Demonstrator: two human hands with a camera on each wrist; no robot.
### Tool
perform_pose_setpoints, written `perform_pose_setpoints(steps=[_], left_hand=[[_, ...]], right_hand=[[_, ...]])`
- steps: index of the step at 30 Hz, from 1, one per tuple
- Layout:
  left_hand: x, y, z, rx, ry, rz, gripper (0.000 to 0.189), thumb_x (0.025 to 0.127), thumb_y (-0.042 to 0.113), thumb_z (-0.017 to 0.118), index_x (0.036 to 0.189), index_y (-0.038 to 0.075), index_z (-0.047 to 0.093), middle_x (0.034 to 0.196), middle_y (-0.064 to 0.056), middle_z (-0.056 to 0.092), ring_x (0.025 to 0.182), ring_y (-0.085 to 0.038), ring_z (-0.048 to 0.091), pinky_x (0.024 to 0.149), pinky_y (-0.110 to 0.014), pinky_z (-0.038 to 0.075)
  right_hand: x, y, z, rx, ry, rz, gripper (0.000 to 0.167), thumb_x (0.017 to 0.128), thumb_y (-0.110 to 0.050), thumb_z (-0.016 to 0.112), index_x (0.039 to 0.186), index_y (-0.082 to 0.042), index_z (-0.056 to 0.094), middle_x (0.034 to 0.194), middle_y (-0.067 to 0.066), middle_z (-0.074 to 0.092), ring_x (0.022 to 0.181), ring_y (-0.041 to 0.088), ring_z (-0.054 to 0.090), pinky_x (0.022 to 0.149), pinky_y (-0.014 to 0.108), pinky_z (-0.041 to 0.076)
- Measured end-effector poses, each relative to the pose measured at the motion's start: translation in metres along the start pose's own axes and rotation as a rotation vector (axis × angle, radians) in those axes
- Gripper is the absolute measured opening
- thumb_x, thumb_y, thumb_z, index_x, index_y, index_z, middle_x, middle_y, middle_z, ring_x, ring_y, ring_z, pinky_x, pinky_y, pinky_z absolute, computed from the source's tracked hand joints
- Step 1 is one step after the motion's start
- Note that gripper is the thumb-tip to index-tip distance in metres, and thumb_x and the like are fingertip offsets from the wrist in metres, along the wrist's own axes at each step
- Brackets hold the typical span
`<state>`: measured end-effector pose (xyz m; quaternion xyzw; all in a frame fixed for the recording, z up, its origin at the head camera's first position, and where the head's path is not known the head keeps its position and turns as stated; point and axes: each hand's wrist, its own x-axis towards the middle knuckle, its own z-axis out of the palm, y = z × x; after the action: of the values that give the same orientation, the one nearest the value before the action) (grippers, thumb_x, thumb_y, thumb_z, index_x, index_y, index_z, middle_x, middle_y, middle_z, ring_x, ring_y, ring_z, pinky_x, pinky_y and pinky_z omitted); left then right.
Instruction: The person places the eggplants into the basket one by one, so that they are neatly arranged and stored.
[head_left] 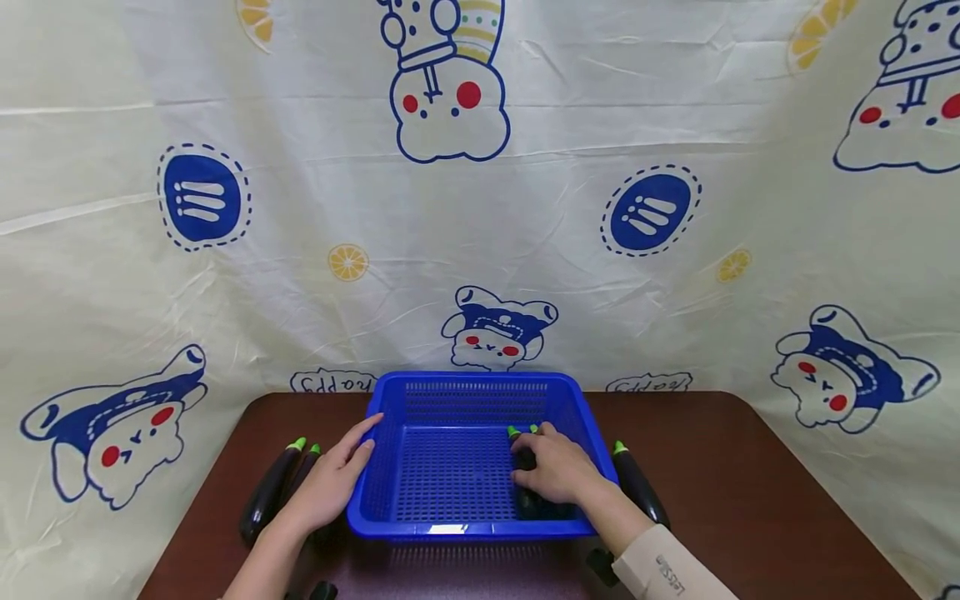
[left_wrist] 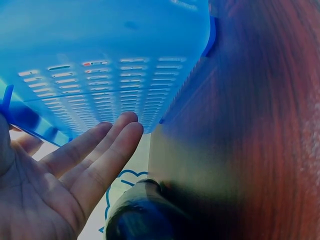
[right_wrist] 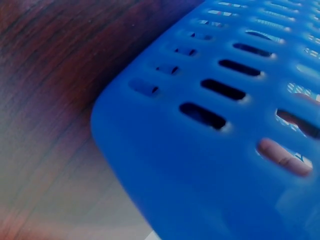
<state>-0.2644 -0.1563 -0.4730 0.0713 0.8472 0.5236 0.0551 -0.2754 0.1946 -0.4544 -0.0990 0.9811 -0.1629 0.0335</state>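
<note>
A blue plastic basket [head_left: 468, 529] with slotted walls stands at the middle of the table. My left hand [head_left: 330, 487] touches its left rim; in the left wrist view the fingers [left_wrist: 107, 155] lie nearly straight along the outer wall. Inside the basket, at its right side, lie two dark eggplants [head_left: 528, 504] with green tips. My right hand [head_left: 558, 467] reaches in and grips one of them between thumb and fingers, covering much of both. Through the slots in the right wrist view, a finger [right_wrist: 285, 157] shows; the rest of that hand is hidden by the wall.
Two eggplants [head_left: 270, 492] lie left of the basket, beside my left forearm. Another eggplant [head_left: 639, 485] lies right of it. The brown table [head_left: 742, 500] meets a white patterned cloth [head_left: 525, 217] behind. Small dark objects [head_left: 602, 567] sit near both wrists, too unclear to tell.
</note>
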Motion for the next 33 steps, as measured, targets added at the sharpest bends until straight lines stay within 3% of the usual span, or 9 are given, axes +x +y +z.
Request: perform_pose_setpoints(steps=[11,20,28,33], left_hand=[[0.001,0.005,0.000,-0.033,0.000,0.012,0.044,0.112,0.035,0.044,0.156,0.037,0.043,0.145,-0.019,0.060,0.100,-0.024,0.074,0.080,-0.042,0.061],[0.001,0.004,-0.004,-0.007,0.009,0.019,0.045,0.112,0.035,0.044,0.157,0.036,0.042,0.146,-0.020,0.059,0.103,-0.026,0.074,0.081,-0.044,0.061],[0.007,0.000,0.000,-0.019,0.005,0.031,0.044,0.112,0.036,0.045,0.155,0.037,0.045,0.142,-0.019,0.062,0.099,-0.024,0.075,0.081,-0.044,0.061],[0.005,-0.005,0.000,-0.044,0.001,0.038,0.045,0.112,0.037,0.044,0.156,0.034,0.044,0.138,-0.022,0.064,0.096,-0.024,0.075,0.078,-0.042,0.061]], right_hand=[[0.001,0.000,-0.002,0.034,0.044,-0.001,0.033,0.089,-0.030,0.081,0.120,-0.021,0.074,0.111,0.007,0.062,0.088,0.021,0.057,0.081,0.046,0.052],[0.001,-0.001,-0.017,0.154,0.086,-0.063,0.029,0.093,-0.026,0.078,0.121,-0.020,0.074,0.114,0.010,0.064,0.106,0.029,0.066,0.088,0.049,0.054],[-0.013,0.010,-0.048,0.156,0.110,-0.060,0.030,0.094,-0.028,0.076,0.123,-0.022,0.072,0.113,0.005,0.063,0.079,0.013,0.055,0.071,0.033,0.047],[-0.019,0.016,-0.063,0.143,0.120,-0.075,0.030,0.095,-0.028,0.075,0.124,-0.019,0.072,0.115,0.008,0.064,0.076,0.013,0.051,0.066,0.031,0.044]])
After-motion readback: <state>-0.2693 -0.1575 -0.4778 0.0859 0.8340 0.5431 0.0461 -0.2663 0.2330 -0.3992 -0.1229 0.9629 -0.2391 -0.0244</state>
